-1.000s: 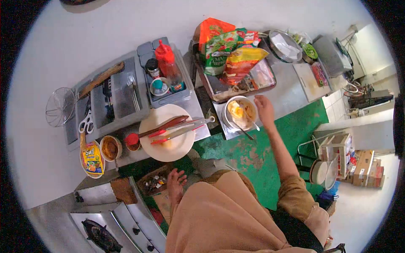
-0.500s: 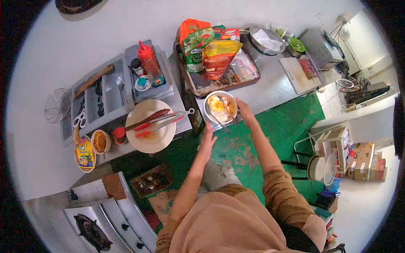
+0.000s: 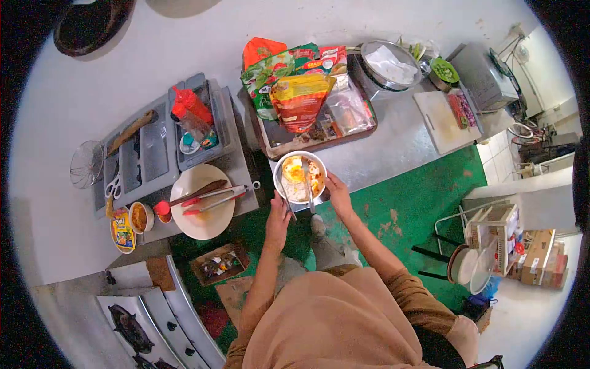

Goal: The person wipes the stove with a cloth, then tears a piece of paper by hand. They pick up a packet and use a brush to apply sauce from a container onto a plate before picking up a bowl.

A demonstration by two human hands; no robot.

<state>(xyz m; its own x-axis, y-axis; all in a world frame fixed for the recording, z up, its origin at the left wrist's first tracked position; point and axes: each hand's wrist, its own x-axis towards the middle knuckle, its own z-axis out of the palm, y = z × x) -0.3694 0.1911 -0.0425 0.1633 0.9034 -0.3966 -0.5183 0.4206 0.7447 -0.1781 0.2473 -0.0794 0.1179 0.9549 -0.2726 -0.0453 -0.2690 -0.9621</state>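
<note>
A white bowl (image 3: pixel 299 153) is between my hands at the front edge of the metal counter. In it are white rice (image 3: pixel 294 189), a fried egg (image 3: pixel 293 169) and some reddish-brown food (image 3: pixel 317 178). Two metal utensils lean in the bowl, their handles poking out toward me; their kinds are not clear. My left hand (image 3: pixel 278 219) grips the bowl's lower left side, its fingertips partly hidden beneath it. On the right side, my right hand (image 3: pixel 337 193) is closed on the rim.
Behind the bowl, a tray (image 3: pixel 319 147) carries several food pouches (image 3: pixel 301 98). To the left, a plate (image 3: pixel 206 229) bears red-tipped tongs (image 3: pixel 215 200) beside a grey cutlery organizer (image 3: pixel 150 147). A cutting board (image 3: pixel 437 123) lies at right; a stove (image 3: pixel 153 326) stands lower left.
My left hand has gone from open beside the bowl to gripping it. The bowl has shifted left and nearer to me in view, with both hands on it. The camera view has shifted too.
</note>
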